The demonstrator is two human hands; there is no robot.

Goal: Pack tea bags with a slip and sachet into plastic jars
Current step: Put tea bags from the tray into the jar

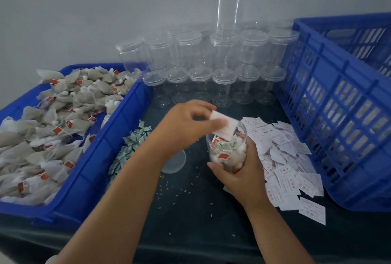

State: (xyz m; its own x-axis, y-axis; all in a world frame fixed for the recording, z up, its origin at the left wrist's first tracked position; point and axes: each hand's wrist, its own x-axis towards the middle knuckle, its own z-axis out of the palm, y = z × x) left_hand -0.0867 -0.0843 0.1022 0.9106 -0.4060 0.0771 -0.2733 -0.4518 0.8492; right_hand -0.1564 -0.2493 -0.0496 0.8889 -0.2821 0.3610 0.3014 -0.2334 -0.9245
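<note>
My right hand (239, 170) grips a clear plastic jar (224, 153) at the table's middle; the jar holds tea bags with red tags and a green sachet on top. My left hand (186, 124) pinches a white paper slip (224, 125) at the jar's mouth, its lower end inside the rim. The jar's clear lid (174, 163) lies on the table under my left forearm. Loose tea bags (48, 128) fill the blue tray (101, 153) on the left. Green sachets (129, 145) lie beside that tray. White slips (283, 162) are heaped to the right of the jar.
Lidded empty jars (211, 68) are stacked in rows against the back wall, one standing on top. A large blue slatted crate (338, 115) stands at the right. Small crumbs dot the dark tabletop (190, 210) near me.
</note>
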